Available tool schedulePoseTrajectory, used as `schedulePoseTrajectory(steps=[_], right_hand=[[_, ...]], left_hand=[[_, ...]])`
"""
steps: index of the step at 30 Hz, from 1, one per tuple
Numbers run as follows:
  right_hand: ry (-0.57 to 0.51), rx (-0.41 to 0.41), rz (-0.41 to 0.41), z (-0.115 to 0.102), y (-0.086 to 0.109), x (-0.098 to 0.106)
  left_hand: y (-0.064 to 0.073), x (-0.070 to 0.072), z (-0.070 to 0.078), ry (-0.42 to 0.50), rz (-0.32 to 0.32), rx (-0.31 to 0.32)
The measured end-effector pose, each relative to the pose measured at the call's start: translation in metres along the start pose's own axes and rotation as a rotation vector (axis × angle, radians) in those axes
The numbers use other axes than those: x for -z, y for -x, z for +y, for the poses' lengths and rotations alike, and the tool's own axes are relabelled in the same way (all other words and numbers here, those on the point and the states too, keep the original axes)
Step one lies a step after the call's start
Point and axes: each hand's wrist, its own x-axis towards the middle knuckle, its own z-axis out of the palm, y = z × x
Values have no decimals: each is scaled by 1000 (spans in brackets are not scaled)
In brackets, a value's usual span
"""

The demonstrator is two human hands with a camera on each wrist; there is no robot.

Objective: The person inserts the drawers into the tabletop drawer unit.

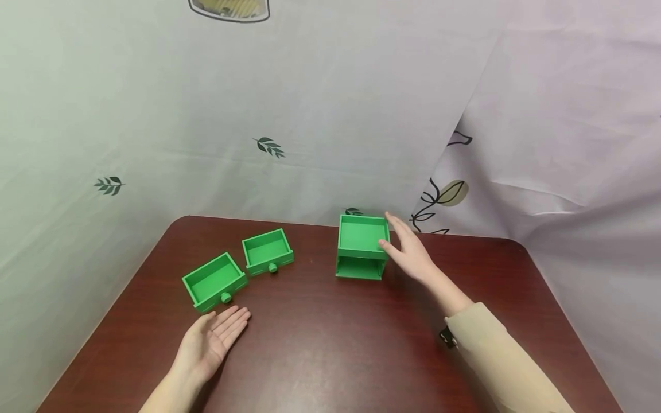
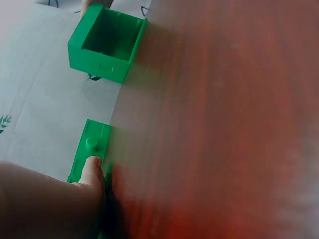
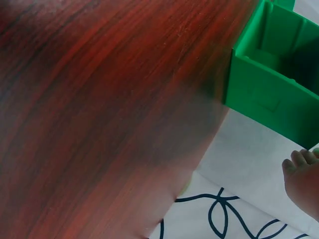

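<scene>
A small green cabinet frame [image 1: 358, 253] stands upright at the back of the table, with an open front. My right hand [image 1: 411, 255] is at its right side, thumb over the top near the front corner and fingers extended along the edge; the right wrist view shows only part of this hand by the cabinet wall [image 3: 269, 102]. To the left lie two green drawers with round knobs: a nearer drawer [image 1: 209, 302] and a farther drawer [image 1: 260, 267], both hollow side up. Just in front of the nearer one, my left hand [image 1: 206, 347] lies palm up with straight fingers, holding nothing.
A dark reddish-brown table [image 1: 310, 350] bears everything, with rounded back corners. Pale patterned cloth [image 1: 330, 115] hangs behind it and along both sides, close to the cabinet's back. A small black object [image 1: 447, 337] is at the right sleeve's cuff.
</scene>
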Motion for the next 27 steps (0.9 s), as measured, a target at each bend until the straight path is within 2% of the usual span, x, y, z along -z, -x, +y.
schedulePoseTrajectory(steps=[5, 8, 14, 25, 27], right_hand=[[-9, 5, -13, 5, -1, 1], [-13, 18, -23, 7, -2, 1], [-18, 33, -28, 7, -5, 2], [-26, 23, -21, 8, -5, -1], [-29, 24, -25, 8, -4, -3]], left_hand=[[-8, -10, 6, -60, 194, 2], [-13, -15, 9, -104, 258, -2], [-21, -20, 16, -110, 270, -1], [-28, -23, 19, 24, 311, 25], [-29, -22, 20, 13, 317, 28]])
